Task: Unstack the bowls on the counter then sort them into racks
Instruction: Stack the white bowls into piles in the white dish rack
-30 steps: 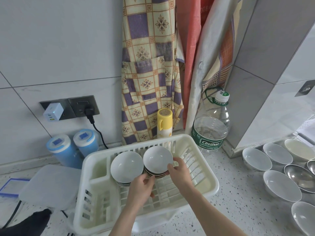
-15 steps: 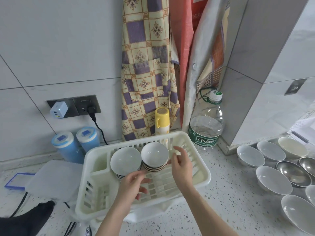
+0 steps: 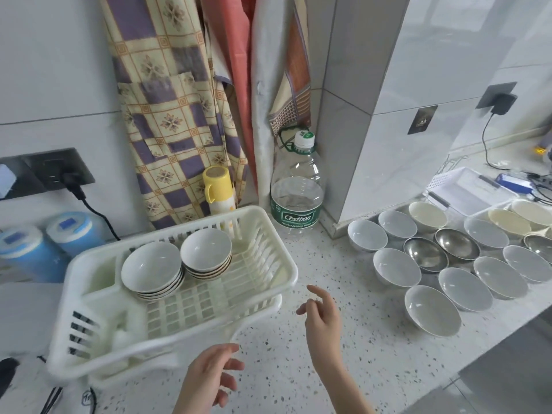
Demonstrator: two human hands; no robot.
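White slatted plastic rack [image 3: 263, 234] overhangs its base; heavier bowl stacks [image 3: 179, 264] risk tipping. Left hand [image 3: 209, 380], right hand [image 3: 322, 321] spread, empty.

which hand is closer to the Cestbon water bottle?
Right. The right hand is over the counter below the Cestbon water bottle; the left hand is lower, off the rack's front edge.

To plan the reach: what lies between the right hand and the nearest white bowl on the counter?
Only bare speckled counter lies between the right hand and that bowl, in the head view.
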